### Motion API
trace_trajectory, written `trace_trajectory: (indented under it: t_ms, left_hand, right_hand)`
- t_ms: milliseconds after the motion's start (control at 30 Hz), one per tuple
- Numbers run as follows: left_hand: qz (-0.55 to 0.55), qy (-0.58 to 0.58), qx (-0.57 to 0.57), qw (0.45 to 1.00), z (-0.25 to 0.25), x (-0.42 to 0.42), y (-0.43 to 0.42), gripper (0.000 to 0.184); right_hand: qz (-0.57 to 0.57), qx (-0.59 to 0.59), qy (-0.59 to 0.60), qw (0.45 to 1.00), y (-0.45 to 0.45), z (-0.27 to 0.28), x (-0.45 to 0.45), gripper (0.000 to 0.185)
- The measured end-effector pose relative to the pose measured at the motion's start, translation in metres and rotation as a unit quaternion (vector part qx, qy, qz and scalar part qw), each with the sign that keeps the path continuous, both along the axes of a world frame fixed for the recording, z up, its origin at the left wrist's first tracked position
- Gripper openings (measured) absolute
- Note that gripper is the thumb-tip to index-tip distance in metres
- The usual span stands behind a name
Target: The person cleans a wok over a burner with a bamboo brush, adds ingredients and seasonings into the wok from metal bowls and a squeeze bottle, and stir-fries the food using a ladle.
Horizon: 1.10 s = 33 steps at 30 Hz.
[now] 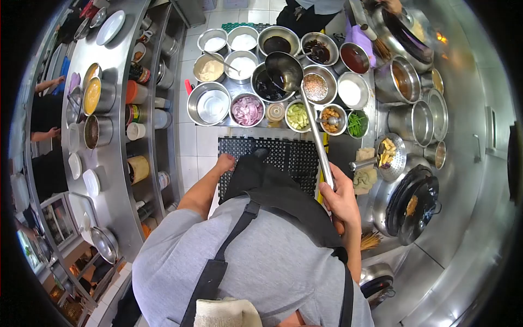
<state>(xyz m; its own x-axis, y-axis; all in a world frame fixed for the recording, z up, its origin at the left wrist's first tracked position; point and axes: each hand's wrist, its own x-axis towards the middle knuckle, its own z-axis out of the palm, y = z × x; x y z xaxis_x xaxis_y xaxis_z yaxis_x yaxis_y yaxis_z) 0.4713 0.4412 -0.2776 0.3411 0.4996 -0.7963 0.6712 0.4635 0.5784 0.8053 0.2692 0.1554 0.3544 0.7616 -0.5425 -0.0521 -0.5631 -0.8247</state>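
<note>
My right hand (339, 194) is wrapped round the handle of a long steel ladle (316, 136). The ladle's dark bowl (284, 71) is over a pot of dark sauce (267, 87), beside a bowl of reddish seasoning in liquid (316, 85). Below these stand a bowl of sliced red onion (247, 110), a bowl of chopped green vegetable (298, 116) and a bowl of cut green stalks (357, 124). My left hand (225, 162) hangs beside the black apron, its fingers curled; whether it holds anything is too small to tell.
At right, a wok (412, 207) with a little food sits on the stove, near a perforated strainer (391, 157) with yellow pieces. A steel shelf (122, 163) with pots and jars runs along the left. Another person (305, 16) stands beyond the bowls.
</note>
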Motion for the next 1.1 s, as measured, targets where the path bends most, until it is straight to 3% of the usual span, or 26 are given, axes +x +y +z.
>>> trace_trajectory:
  t_ms: [167, 233, 267, 367, 467, 533, 600, 667, 767, 867, 900, 967, 1033, 1100]
  left_hand:
    - [0.019, -0.035, 0.024, 0.999, 0.012, 0.035, 0.012, 0.01]
    - [-0.002, -0.062, 0.052, 0.997, -0.002, 0.044, 0.017, 0.012]
    - [-0.023, -0.023, 0.079, 0.996, 0.009, 0.053, 0.016, 0.015]
    - [-0.011, -0.048, 0.088, 0.995, 0.011, 0.073, 0.001, 0.014]
    - [-0.125, -0.022, 0.069, 0.99, 0.029, 0.093, -0.027, 0.016]
    - [-0.137, -0.062, 0.045, 0.988, 0.031, 0.103, -0.05, 0.021]
    - [-0.186, 0.007, 0.087, 0.979, 0.013, 0.114, -0.075, 0.021]
    - [-0.117, 0.031, -0.018, 0.993, 0.02, 0.13, -0.111, 0.016]
    - [-0.185, -0.004, 0.004, 0.983, 0.001, 0.149, -0.145, 0.017]
    - [-0.329, 0.02, 0.201, 0.922, 0.019, 0.199, -0.17, 0.023]
    - [-0.376, 0.021, 0.277, 0.884, 0.026, 0.218, -0.18, 0.025]
    - [-0.406, -0.035, 0.233, 0.883, 0.019, 0.251, -0.201, 0.029]
    - [-0.504, -0.08, 0.218, 0.832, 0.069, 0.296, -0.243, 0.027]
    - [-0.585, -0.175, 0.165, 0.774, 0.072, 0.325, -0.285, 0.026]
  right_hand:
    - [-0.016, 0.016, 0.025, 0.999, -0.022, 0.01, 0.01, 0.056]
    - [-0.05, 0.044, 0.088, 0.994, -0.039, 0.008, 0.017, 0.055]
    - [-0.068, 0.057, 0.12, 0.989, -0.051, 0.008, 0.021, 0.055]
    - [-0.148, 0.134, 0.3, 0.933, -0.107, 0.025, 0.032, 0.055]
    - [-0.223, 0.208, 0.359, 0.882, -0.189, 0.032, 0.037, 0.056]
    - [-0.284, 0.249, 0.358, 0.854, -0.253, 0.041, 0.038, 0.058]
    - [-0.355, 0.233, 0.24, 0.873, -0.312, 0.046, 0.043, 0.058]
    - [-0.413, 0.18, 0.114, 0.885, -0.359, 0.045, 0.049, 0.057]
    - [-0.458, 0.049, -0.092, 0.883, -0.411, 0.025, 0.068, 0.056]
    - [-0.447, -0.077, -0.242, 0.857, -0.448, -0.01, 0.079, 0.057]
    - [-0.428, -0.099, -0.276, 0.855, -0.455, -0.014, 0.082, 0.058]
    - [-0.39, -0.144, -0.341, 0.843, -0.467, -0.02, 0.089, 0.059]
    - [-0.404, -0.141, -0.353, 0.832, -0.486, -0.049, 0.106, 0.058]
    - [-0.445, -0.094, -0.329, 0.827, -0.513, -0.077, 0.128, 0.056]
